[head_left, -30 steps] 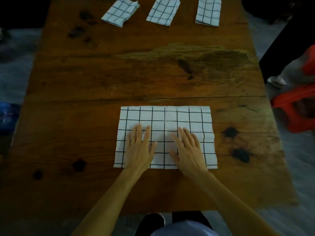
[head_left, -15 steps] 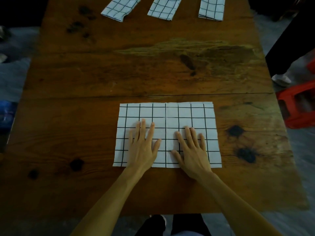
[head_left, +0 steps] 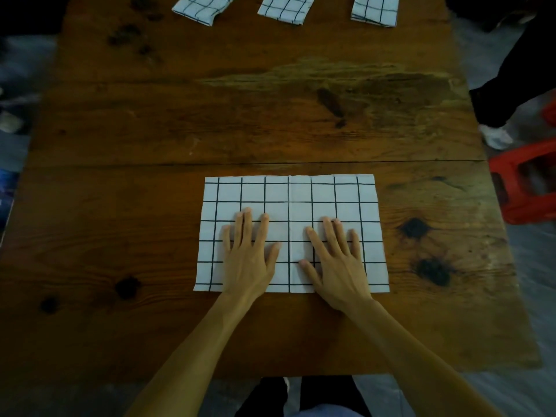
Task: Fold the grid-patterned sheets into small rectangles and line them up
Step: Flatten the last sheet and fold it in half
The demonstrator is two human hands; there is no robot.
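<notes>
The sheet (head_left: pixel 290 203) lies flat in the lower middle of the frame, on the near half of the table (head_left: pixel 270 121), and both hands rest on its near part. The left hand (head_left: pixel 248 254) sits left of the sheet's vertical centre crease, the right hand (head_left: pixel 335 260) just right of it; the crease runs up between the two thumbs. Neither hand grips anything: the palms are down and the fingers are spread and straight, pressing on the cloth. The heels of both hands reach the sheet's near edge, and the wrists cross onto bare wood.

Both forearms are bare and come in from the bottom of the frame, angling inward so the hands lie near each other. The left fingers point up the frame; the right fingers lean slightly toward the upper left.

The sheet is a white rectangle with a thin black grid, smooth, wider than deep. The table is dark brown plank wood with knots, black stains and a seam running across just above the sheet. At the top edge of the frame three folded pieces with the same grid lie in a row, well apart from the sheet: left (head_left: pixel 200 7), middle (head_left: pixel 285 9), right (head_left: pixel 374 10), each cut off by the frame. A red stool (head_left: pixel 523 188) stands at the right edge, beside the table.
</notes>
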